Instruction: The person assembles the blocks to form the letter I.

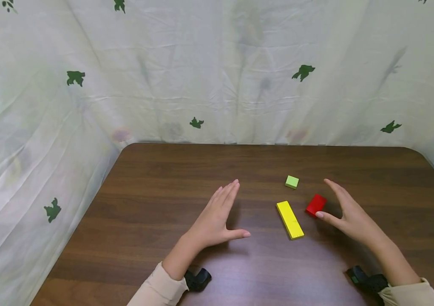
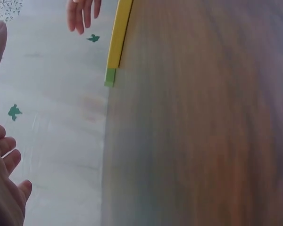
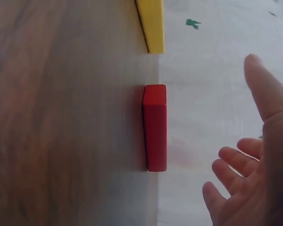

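Left hand (image 1: pixel 213 225) and right hand (image 1: pixel 355 221) poised over a brown wood-grain table (image 1: pixel 136 199), thumbs spread wide

The left hand's fingers lie straight and close to one another, pointing away from the person, while its thumb reaches out to the right toward the blocks. It is above the tabletop, left of the blocks and well apart from them. The right hand is held with its thumb spread far from the fingers; the right wrist view shows those fingers slightly bent.

Nearest to the right hand is a short, bright red rectangular block (image 1: pixel 315 204), flat on the table. From the head view the tip of the right thumb overlaps the block's near end, but the right wrist view shows a gap between hand and block.

A long, flat, bright yellow rectangular block (image 1: pixel 290 220) lies between the two hands, nearer the right one. It is set at a slant, its far end leaning left, just beside the red block but not touching it. Past that far end, slightly to the right, sits a small light green block (image 1: pixel 292 181), nearly square from above and apart from the other two.

Beige sleeves (image 1: pixel 159 287) cover both forearms, and each wrist carries a black device (image 1: pixel 198 279). Behind the table hangs pale, creased cloth (image 1: pixel 186 63) with dark green leaf-like shapes (image 1: pixel 75 78).
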Tool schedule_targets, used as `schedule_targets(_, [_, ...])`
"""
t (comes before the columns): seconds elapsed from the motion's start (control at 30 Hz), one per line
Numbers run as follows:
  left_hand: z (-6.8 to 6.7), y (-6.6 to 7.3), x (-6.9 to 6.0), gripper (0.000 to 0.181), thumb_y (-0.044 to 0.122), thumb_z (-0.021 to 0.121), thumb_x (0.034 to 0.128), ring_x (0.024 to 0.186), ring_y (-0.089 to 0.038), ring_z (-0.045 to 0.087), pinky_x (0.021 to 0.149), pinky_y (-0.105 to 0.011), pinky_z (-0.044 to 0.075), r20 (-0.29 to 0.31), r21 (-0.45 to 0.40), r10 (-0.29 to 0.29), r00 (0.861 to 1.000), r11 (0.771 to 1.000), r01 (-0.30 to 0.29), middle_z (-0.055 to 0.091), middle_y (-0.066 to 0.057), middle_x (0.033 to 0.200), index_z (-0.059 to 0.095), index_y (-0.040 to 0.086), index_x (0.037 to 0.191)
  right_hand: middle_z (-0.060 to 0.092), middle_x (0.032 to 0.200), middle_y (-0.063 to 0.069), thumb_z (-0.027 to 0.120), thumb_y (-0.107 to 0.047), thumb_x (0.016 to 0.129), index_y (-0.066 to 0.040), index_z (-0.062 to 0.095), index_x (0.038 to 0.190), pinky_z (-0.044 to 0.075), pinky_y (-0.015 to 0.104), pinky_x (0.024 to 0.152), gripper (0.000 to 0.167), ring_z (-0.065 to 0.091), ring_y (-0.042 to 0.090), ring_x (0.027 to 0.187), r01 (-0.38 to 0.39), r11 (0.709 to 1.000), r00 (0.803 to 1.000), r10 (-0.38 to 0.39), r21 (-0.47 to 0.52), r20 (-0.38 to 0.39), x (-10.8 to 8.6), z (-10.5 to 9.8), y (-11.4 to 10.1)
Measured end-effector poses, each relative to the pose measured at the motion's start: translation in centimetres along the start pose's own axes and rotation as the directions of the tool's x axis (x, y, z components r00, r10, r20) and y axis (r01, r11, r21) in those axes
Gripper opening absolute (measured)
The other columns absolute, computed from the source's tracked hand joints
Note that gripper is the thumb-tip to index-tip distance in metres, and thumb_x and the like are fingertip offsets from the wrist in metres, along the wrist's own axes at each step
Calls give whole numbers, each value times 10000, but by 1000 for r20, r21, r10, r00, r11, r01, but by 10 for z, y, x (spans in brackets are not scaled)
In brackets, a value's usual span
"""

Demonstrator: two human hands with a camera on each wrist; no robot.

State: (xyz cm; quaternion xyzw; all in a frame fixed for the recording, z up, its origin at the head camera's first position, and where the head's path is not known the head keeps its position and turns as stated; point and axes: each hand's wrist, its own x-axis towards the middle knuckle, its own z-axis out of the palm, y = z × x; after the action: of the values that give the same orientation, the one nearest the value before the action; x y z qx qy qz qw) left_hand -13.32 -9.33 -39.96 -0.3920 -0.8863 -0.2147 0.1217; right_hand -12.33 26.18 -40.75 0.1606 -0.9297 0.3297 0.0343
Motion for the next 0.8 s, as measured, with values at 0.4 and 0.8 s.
schedule_targets(0.4, [15, 11, 7, 1076, 630, 594, 719, 1340, -158, 95, 1069, -351, 119, 32, -96, -34, 999, 995, 37, 92, -46, 1487, 22, 76, 1443, 304, 1341, 227, 739, -292, 741, -4, 230, 1389, 311, 618, 860, 873, 316, 420, 1184, -19, 998, 999, 21, 52, -28, -1, 7, 7])
schedule_targets(0.8, [31, 24, 15, 1081, 632, 608, 701, 1335, -172, 131, 1046, -355, 208, 79, -156, -80, 994, 984, 92, 105, -33, 1484, 50, 81, 1445, 350, 1278, 232, 765, -277, 712, 52, 286, 1340, 352, 564, 845, 855, 397, 410, 1114, 2, 999, 999, 0, 48, -43, 0, 15, 19])
